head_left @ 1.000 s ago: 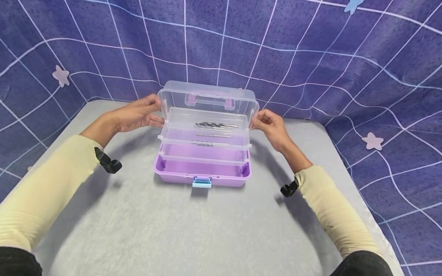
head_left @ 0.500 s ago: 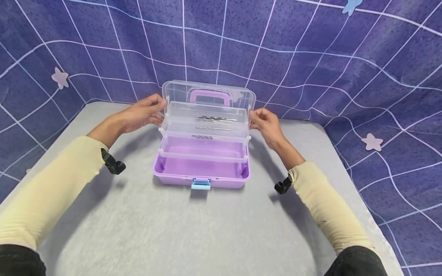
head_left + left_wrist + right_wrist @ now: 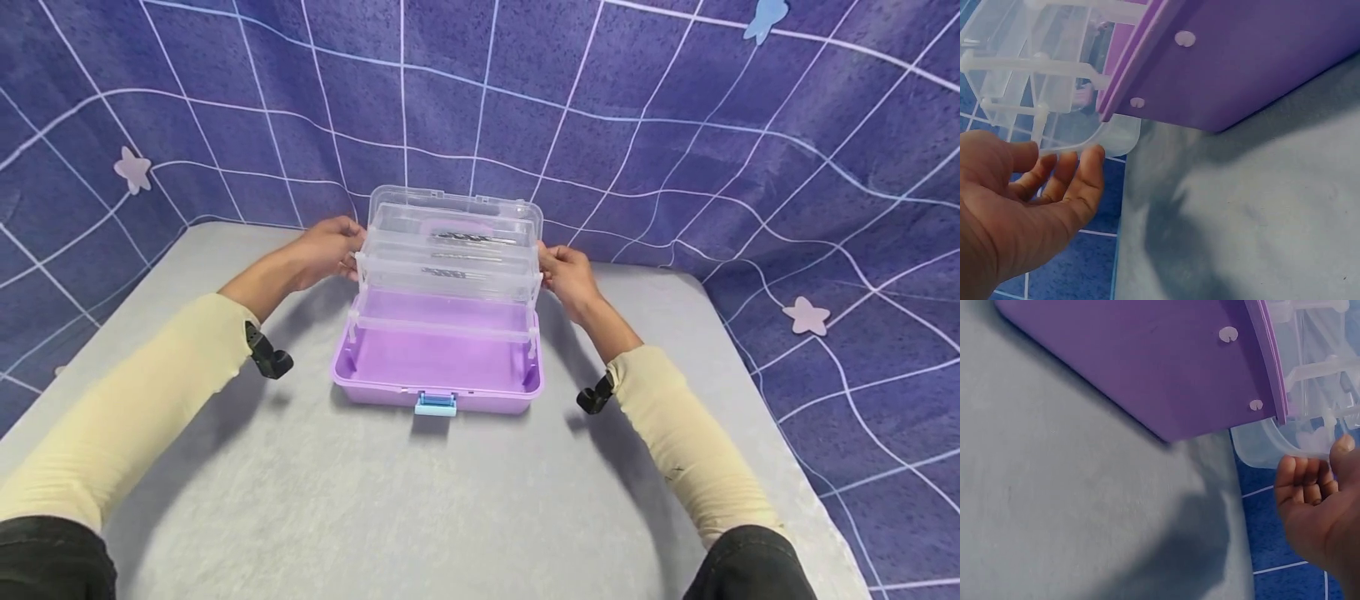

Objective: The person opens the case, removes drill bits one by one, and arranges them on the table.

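Observation:
A purple toolbox with a blue latch stands wide on the table, its clear lid tipped back behind it. Stepped clear trays rise over the base, and silvery drill bits lie in them. At the lid's left edge, my left hand pinches the clear rim between thumb and curled fingers. My right hand grips the opposite rim the same way. White link arms join trays and base. In the head view, the box partly hides the fingertips of both hands.
A grey cloth-covered table carries the box near its back edge. Right behind hangs a blue curtain with a white grid and star shapes. Black wrist cameras sit at both sleeves.
The lid has swung farther back and down behind the box, and its handle has dropped behind the trays. The trays have risen and shifted back. Both hands have followed the lid, coming closer together.

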`<state>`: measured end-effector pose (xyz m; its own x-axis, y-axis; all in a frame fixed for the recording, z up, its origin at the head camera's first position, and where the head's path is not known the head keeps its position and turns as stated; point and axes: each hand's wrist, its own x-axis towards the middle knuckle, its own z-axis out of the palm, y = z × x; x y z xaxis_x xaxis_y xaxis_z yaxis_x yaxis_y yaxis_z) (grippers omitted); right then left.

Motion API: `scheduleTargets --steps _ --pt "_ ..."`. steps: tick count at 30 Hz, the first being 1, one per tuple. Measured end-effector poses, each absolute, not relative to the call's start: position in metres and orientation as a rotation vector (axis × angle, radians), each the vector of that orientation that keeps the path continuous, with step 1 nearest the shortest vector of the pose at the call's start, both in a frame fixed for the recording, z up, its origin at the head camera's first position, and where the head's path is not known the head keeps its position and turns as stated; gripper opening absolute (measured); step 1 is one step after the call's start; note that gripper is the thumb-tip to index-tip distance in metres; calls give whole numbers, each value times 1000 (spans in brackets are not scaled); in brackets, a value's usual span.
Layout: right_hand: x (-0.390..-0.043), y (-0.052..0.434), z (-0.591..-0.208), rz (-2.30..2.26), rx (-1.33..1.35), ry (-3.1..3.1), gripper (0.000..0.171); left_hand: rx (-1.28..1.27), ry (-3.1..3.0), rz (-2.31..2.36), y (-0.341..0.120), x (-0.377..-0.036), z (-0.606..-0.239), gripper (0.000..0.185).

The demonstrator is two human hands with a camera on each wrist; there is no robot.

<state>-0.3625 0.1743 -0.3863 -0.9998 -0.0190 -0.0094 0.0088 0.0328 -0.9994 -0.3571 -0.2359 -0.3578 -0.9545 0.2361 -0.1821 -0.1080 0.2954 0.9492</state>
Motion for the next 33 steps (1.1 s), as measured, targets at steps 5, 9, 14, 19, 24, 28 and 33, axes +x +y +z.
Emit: scheduleTargets --steps 5,9,14,19,24,28,33 --pt "-367 173 -389 -2099 13 2246 30 67 2263 1695 -235 -358 -362 36" --pt "-371 172 -394 -2058 47 2243 28 58 2254 1678 -235 -361 -367 46" --pt "-374 169 -401 -2027 91 2211 24 80 2244 1631 -237 -362 -374 41" --pt "-375 169 -408 -1980 104 2190 28 102 2232 1581 -237 -363 -379 39" --pt "-376 173 -413 -1939 129 2162 31 97 2224 1561 -235 -365 -384 44" --pt "-375 174 -412 -1919 127 2154 28 99 2242 1558 -235 -363 -386 49" --pt "-372 175 -409 -1863 111 2218 19 99 2307 1493 -236 -354 -383 56"
